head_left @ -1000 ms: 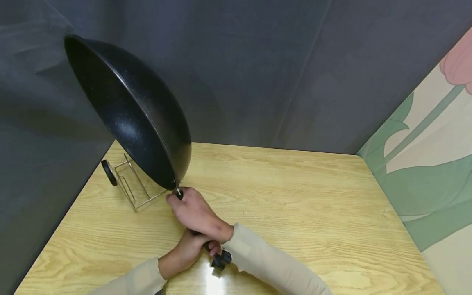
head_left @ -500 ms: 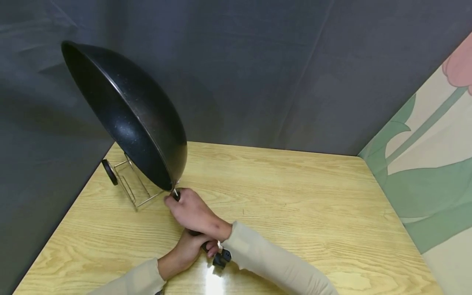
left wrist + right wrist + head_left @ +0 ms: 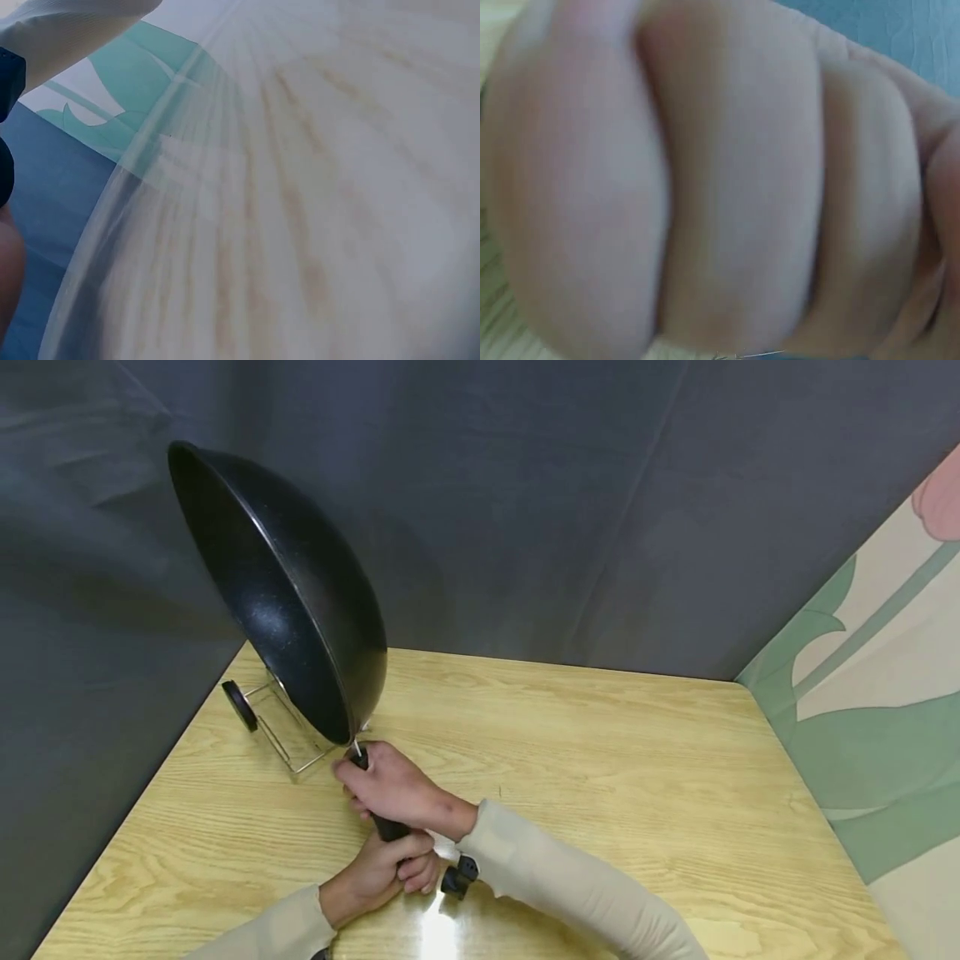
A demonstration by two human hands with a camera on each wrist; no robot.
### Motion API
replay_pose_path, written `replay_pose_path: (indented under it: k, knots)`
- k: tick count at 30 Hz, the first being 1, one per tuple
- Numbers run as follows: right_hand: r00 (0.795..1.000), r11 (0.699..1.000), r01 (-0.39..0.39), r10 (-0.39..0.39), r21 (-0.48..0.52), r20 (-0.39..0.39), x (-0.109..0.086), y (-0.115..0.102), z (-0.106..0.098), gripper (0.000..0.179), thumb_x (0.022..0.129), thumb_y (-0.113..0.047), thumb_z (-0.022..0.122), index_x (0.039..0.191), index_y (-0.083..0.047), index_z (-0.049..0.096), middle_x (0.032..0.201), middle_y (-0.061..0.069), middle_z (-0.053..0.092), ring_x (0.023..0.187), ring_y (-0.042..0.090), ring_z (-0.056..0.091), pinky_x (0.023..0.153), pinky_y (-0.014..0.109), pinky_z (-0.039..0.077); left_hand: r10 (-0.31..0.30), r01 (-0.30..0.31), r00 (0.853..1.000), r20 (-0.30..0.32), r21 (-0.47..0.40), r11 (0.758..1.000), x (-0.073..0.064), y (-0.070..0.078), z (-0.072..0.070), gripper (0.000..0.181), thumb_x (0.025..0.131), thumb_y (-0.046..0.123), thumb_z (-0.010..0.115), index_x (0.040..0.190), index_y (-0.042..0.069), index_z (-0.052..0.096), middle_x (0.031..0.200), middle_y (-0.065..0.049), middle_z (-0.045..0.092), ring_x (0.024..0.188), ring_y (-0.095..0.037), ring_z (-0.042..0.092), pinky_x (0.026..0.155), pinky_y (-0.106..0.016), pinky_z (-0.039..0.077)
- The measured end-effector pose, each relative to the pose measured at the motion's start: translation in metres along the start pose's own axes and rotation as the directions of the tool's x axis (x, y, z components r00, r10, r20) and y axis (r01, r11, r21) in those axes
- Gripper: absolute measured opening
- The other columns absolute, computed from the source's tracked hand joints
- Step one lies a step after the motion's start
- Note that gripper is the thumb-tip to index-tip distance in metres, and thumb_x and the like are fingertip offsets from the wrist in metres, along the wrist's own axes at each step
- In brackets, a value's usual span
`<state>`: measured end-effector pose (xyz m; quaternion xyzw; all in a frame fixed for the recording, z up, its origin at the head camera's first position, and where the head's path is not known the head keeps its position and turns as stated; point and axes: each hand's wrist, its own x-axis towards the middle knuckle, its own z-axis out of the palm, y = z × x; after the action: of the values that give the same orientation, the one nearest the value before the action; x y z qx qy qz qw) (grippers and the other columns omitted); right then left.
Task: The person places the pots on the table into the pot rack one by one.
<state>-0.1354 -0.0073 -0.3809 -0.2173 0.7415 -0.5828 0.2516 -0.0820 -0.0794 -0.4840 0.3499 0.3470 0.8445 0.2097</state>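
A large black wok is tilted up on its side in the head view, its hollow facing left. My right hand grips its black handle just below the bowl. Lower down, my left hand holds the end of the same handle, thumb laid across it. Curled fingers of the right hand fill the right wrist view. Behind the wok's lower rim, a wire rack with a black round piece at its left end is partly hidden.
The wood-grain table stretches off to the right. A dark grey cloth wall stands behind it, and a flower-patterned panel borders the right side. A small black device sits by the right wrist.
The wok has swung slightly right after a small shift left and stands a bit steeper. More handle shows between the hands. The whole view has shifted slightly.
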Motion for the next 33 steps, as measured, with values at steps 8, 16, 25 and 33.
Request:
replay_pose_path:
  k: [8,16,25,33]
  knots:
    - [0.999,1.000,0.011,-0.011,0.004,0.052,0.004,-0.001,-0.003,0.030,0.102,-0.017,0.055,0.077,-0.002,0.056,0.054,-0.002,0.052,0.048,0.008,0.050,0.049,0.019,0.044,0.083,-0.070,0.988,0.132,-0.099,0.993,0.002,0.002,-0.003,0.038,0.096,-0.010,0.027,0.062,0.008,0.029,0.043,-0.006,0.023,0.035,-0.025,0.024,0.042,-0.043,0.025]
    - [0.992,0.998,0.054,-0.058,0.041,0.111,0.007,-0.001,-0.003,0.021,0.098,-0.009,0.052,0.077,-0.009,0.052,0.054,0.000,0.050,0.047,0.009,0.050,0.049,0.020,0.044,0.131,-0.099,0.979,0.156,-0.195,0.976,0.003,0.005,0.002,0.030,0.097,-0.009,0.025,0.070,0.006,0.028,0.045,-0.004,0.024,0.037,-0.021,0.024,0.042,-0.040,0.023]
    - [0.976,0.985,0.076,-0.105,0.154,0.189,0.013,0.001,-0.002,0.026,0.096,-0.003,0.050,0.071,-0.009,0.047,0.056,-0.002,0.047,0.048,0.009,0.047,0.049,0.022,0.044,0.176,-0.132,0.974,0.144,-0.273,0.953,0.006,0.006,0.011,0.031,0.099,-0.002,0.032,0.071,0.009,0.027,0.046,-0.001,0.024,0.036,-0.018,0.023,0.042,-0.038,0.022]
    - [0.975,0.967,0.014,-0.070,0.254,0.213,0.016,0.004,-0.003,0.020,0.094,-0.004,0.051,0.076,-0.010,0.043,0.058,0.000,0.047,0.049,0.010,0.047,0.050,0.021,0.045,0.183,-0.127,0.970,0.159,-0.308,0.943,0.010,0.011,0.017,0.029,0.096,0.001,0.034,0.069,0.011,0.028,0.044,0.001,0.024,0.033,-0.017,0.023,0.040,-0.036,0.024]
